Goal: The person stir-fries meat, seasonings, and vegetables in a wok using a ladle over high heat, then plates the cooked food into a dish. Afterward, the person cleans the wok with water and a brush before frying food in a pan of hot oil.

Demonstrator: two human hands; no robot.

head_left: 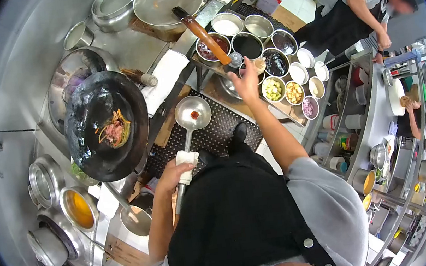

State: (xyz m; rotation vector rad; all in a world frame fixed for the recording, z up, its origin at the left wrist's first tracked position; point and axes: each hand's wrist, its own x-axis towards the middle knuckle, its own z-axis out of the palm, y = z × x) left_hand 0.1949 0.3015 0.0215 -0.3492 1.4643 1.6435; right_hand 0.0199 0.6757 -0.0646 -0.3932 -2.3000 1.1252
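My left hand (175,175) is closed around the cloth-wrapped handle of a metal ladle (193,115). A small reddish-brown bit of seasoning (194,115) lies in the ladle's bowl, which is over the floor mat. My right hand (245,83) reaches out with fingers spread over the seasoning bowls, by a dark sauce bowl (247,44). Close to its fingertips are a small pale object (260,65), whose kind I cannot make out, and a clear bottle top (236,59). A black wok (81,132) at left holds cooked strips of food (116,131).
Bowls of chopped green vegetables (273,89), diced yellow food (294,92) and chopped onion (310,107) stand nearby. A wooden handle (204,36) sticks out from a large pan (169,4). A folded white towel (166,78) lies on the stove edge. A co-worker (361,5) stands at the upper right.
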